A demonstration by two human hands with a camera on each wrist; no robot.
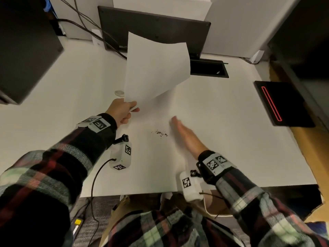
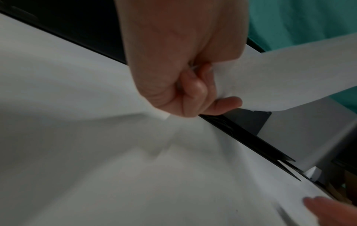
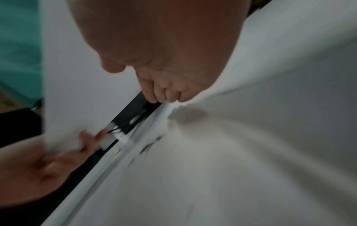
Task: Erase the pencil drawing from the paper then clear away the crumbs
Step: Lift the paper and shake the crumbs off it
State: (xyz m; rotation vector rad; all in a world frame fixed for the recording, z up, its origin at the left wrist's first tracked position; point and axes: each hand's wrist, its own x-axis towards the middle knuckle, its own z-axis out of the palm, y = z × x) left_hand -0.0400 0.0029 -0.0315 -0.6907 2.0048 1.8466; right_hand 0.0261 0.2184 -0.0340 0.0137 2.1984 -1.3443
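Observation:
My left hand (image 1: 127, 111) pinches the bottom corner of a blank white sheet of paper (image 1: 154, 68) and holds it up off the white desk (image 1: 71, 86). In the left wrist view the fingers (image 2: 195, 85) are curled round the paper (image 2: 280, 73). A small heap of dark eraser crumbs (image 1: 160, 133) lies on the desk between my hands. My right hand (image 1: 179, 128) lies flat with straight fingers just right of the crumbs, blurred by motion; the crumbs (image 3: 150, 145) show as smears in the right wrist view. A white eraser (image 1: 119, 93) lies left of the paper.
A black monitor (image 1: 153, 31) with cables stands at the back, with a black cable slot (image 1: 208, 68) beside it. A black box (image 1: 26, 50) occupies the far left. A black device with a red outline (image 1: 281, 104) lies at the right edge. The desk's front edge runs near my wrists.

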